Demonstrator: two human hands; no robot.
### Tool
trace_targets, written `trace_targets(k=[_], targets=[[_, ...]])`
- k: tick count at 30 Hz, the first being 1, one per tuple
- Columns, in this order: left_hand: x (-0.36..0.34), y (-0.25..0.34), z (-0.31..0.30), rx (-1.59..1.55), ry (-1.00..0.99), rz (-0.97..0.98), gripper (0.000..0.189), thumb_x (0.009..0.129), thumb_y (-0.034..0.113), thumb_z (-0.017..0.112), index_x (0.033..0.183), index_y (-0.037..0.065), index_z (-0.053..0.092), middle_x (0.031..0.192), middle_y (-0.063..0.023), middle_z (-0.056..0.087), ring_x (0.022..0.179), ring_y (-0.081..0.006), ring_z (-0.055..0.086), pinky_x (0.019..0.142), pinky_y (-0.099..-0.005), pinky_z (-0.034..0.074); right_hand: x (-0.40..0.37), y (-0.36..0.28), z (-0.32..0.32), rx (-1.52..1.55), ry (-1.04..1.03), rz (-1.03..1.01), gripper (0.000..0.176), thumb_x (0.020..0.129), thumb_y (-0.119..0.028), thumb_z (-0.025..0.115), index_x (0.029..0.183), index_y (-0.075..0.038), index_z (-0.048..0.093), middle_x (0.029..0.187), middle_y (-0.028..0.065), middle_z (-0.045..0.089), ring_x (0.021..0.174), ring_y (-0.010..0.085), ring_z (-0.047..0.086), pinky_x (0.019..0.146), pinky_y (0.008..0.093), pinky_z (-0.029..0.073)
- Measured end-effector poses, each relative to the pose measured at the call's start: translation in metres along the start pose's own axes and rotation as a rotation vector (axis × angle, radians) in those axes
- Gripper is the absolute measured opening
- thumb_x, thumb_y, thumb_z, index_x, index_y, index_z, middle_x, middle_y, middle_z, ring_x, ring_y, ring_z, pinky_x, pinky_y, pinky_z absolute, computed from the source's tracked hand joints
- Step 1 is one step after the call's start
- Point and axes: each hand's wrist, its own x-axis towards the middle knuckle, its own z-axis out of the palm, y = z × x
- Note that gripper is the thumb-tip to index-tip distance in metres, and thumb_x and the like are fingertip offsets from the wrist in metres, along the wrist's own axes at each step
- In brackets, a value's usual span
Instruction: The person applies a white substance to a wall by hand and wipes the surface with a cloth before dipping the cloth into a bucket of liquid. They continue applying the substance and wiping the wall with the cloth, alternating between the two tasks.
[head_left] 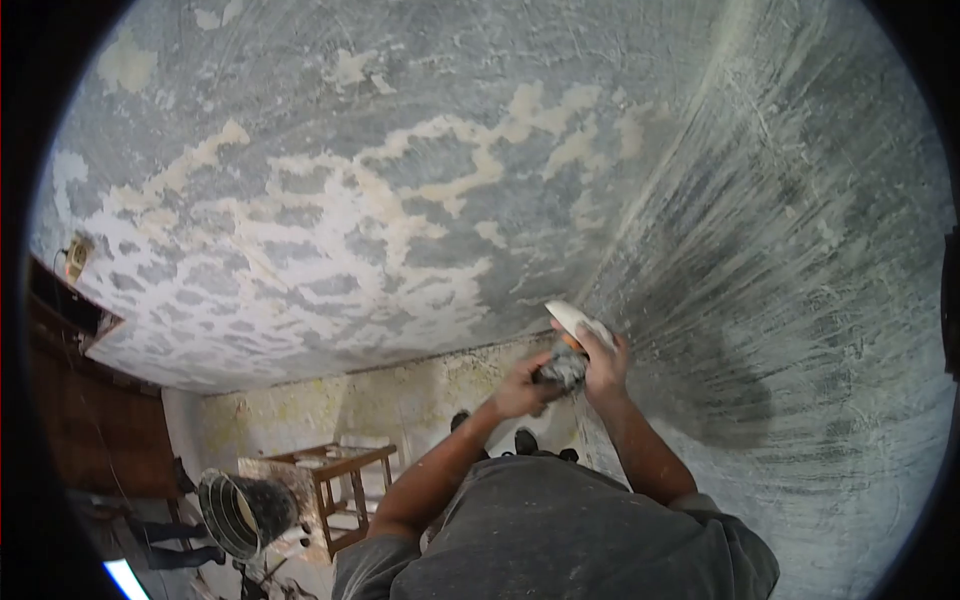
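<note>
My right hand (607, 366) is closed around a putty scraper (572, 318) with a pale, flat blade; a bit of orange shows under the fingers. The blade points up and left, close to the corner where two walls meet. Just left of it, my left hand (520, 390) grips a grey, putty-smeared lump (565, 368), whose exact kind I cannot tell. The two hands are close together, and the lump sits between them. Behind them, the patched wall (400, 200) carries cream and white putty over grey, while streaky grey covers the right wall (800, 260).
A putty-stained wooden stool or small table (350, 465) stands at lower left, beside a dirty black bucket (245, 510). A wall fitting (76, 258) with a wire is at far left, above brown wooden panelling (110, 420). Another person's legs (175, 540) show at lower left.
</note>
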Motion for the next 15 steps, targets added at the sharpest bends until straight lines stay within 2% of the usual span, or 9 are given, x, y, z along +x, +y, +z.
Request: trace_targets(k=[2, 3, 5, 7, 10, 11, 13, 14, 15], targets=[[-0.018, 0.005, 0.007, -0.203, 0.213, 0.126, 0.074, 0.074, -0.012, 0.053, 0.143, 0.007, 0.033, 0.123, -0.0125, 0.053, 0.108, -0.0194, 0.054, 0.092, -0.0315, 0.045, 0.003, 0.010, -0.005, 0.108, -0.146, -0.008, 0.028, 0.091, -0.014, 0.055, 0.111, 0.003, 0.062, 0.100, 0.0057, 0.065, 0.091, 0.0116, 0.058, 0.076, 0.0262, 0.047], [-0.027, 0.000, 0.007, -0.206, 0.238, 0.132, 0.074, 0.074, -0.012, 0.053, 0.143, 0.007, 0.033, 0.123, -0.0125, 0.053, 0.108, -0.0194, 0.054, 0.092, -0.0315, 0.045, 0.005, 0.020, -0.006, 0.116, -0.201, -0.017, 0.027, 0.089, -0.011, 0.057, 0.113, 0.002, 0.061, 0.103, 0.0068, 0.065, 0.095, 0.0120, 0.058, 0.078, 0.0261, 0.048], [-0.046, -0.009, 0.008, -0.267, 0.587, 0.454, 0.074, 0.073, -0.014, 0.047, 0.143, 0.007, 0.033, 0.122, -0.0115, 0.054, 0.109, -0.0190, 0.053, 0.093, -0.0308, 0.044, -0.002, 0.025, 0.000, 0.057, -0.223, 0.029, 0.031, 0.084, -0.006, 0.064, 0.114, -0.001, 0.060, 0.108, 0.0075, 0.063, 0.099, 0.0118, 0.057, 0.077, 0.0254, 0.050], [-0.085, 0.008, 0.027, -0.377, 0.736, 0.486, 0.072, 0.074, -0.009, 0.050, 0.142, 0.006, 0.035, 0.125, -0.0109, 0.053, 0.111, -0.0191, 0.052, 0.093, -0.0290, 0.043, -0.011, 0.047, -0.002, -0.043, -0.249, -0.013, 0.030, 0.083, -0.008, 0.066, 0.112, -0.001, 0.061, 0.105, 0.0076, 0.063, 0.095, 0.0117, 0.058, 0.075, 0.0248, 0.049], [-0.144, -0.018, 0.029, -0.059, 0.940, 0.348, 0.060, 0.079, 0.001, 0.058, 0.137, 0.002, 0.042, 0.122, -0.0098, 0.053, 0.105, -0.0174, 0.053, 0.090, -0.0277, 0.043, -0.025, 0.074, -0.015, -0.228, -0.375, 0.082, 0.030, 0.078, -0.014, 0.072, 0.101, 0.003, 0.062, 0.087, 0.0062, 0.064, 0.076, 0.0116, 0.059, 0.068, 0.0247, 0.048], [-0.160, -0.032, 0.033, -0.103, 1.053, 0.289, 0.053, 0.081, 0.007, 0.063, 0.132, 0.002, 0.049, 0.115, -0.0083, 0.057, 0.103, -0.0166, 0.054, 0.090, -0.0270, 0.043, -0.034, 0.075, -0.012, -0.253, -0.393, 0.064, 0.030, 0.077, -0.015, 0.073, 0.099, 0.003, 0.063, 0.084, 0.0069, 0.064, 0.075, 0.0119, 0.059, 0.068, 0.0253, 0.048], [-0.188, -0.049, 0.037, -0.153, 1.048, 0.207, 0.049, 0.082, 0.009, 0.064, 0.129, 0.002, 0.052, 0.113, -0.0083, 0.058, 0.103, -0.0160, 0.054, 0.088, -0.0267, 0.043, -0.050, 0.076, -0.005, -0.276, -0.399, 0.056, 0.030, 0.076, -0.016, 0.073, 0.097, 0.003, 0.063, 0.082, 0.0075, 0.064, 0.074, 0.0122, 0.059, 0.068, 0.0259, 0.047], [-0.198, -0.057, 0.039, -0.203, 1.045, 0.142, 0.046, 0.083, 0.012, 0.065, 0.126, 0.002, 0.055, 0.111, -0.0082, 0.059, 0.102, -0.0155, 0.053, 0.086, -0.0265, 0.044, -0.052, 0.075, -0.001, -0.362, -0.562, 0.038, 0.031, 0.074, -0.017, 0.073, 0.096, 0.003, 0.064, 0.080, 0.0089, 0.065, 0.072, 0.0132, 0.059, 0.067, 0.0269, 0.047], [-0.200, -0.071, 0.036, -0.015, 1.062, 0.210, 0.044, 0.085, 0.023, 0.064, 0.123, 0.002, 0.057, 0.101, -0.0074, 0.062, 0.093, -0.0144, 0.056, 0.078, -0.0263, 0.046, -0.056, 0.073, 0.004, -0.447, -0.725, 0.018, 0.032, 0.072, -0.018, 0.074, 0.094, 0.002, 0.065, 0.078, 0.0103, 0.065, 0.071, 0.0141, 0.060, 0.067, 0.0278, 0.047]])
